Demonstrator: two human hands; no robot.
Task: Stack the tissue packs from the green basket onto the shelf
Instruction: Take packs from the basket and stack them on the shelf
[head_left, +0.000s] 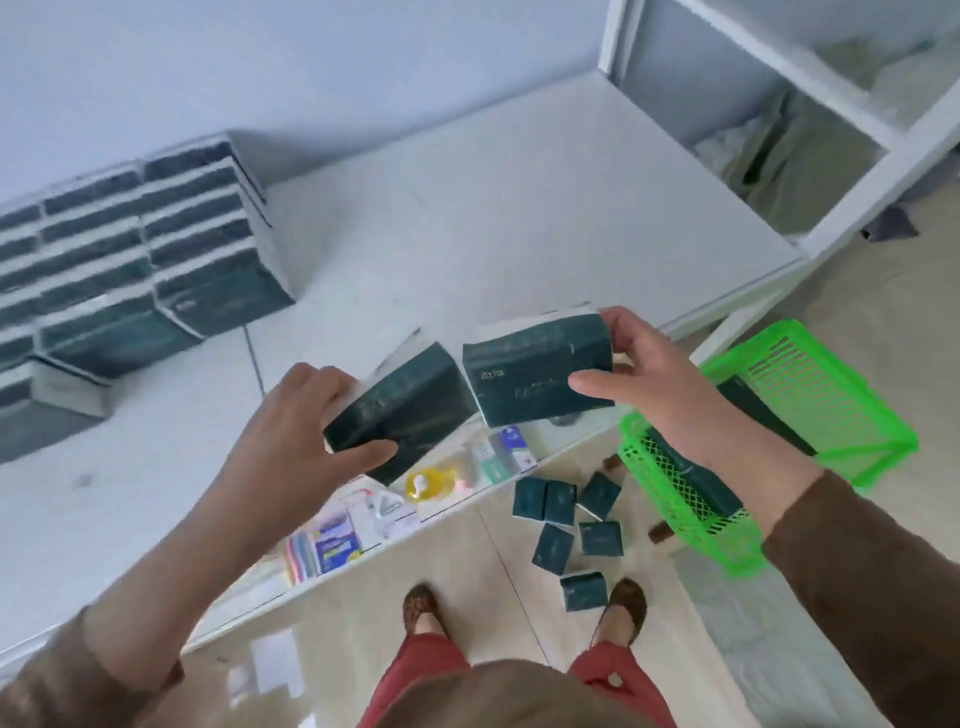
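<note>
My left hand (306, 415) grips a dark green tissue pack (410, 405) above the front part of the white shelf top (467, 234). My right hand (660, 379) holds a second dark green tissue pack (535, 374) right beside it, the two packs nearly touching. Stacked rows of the same packs (135, 260) stand at the shelf's back left against the wall. The green basket (753, 447) sits low at the right, partly behind my right forearm, with packs inside it (691, 478). Several more packs (571, 525) lie scattered on the floor.
Small packaged goods (395, 499) lie under the glass counter front below the shelf top. A white open shelving unit (810, 130) stands at the right with greenish bags inside. My feet (524, 608) are on the tiled floor near the scattered packs.
</note>
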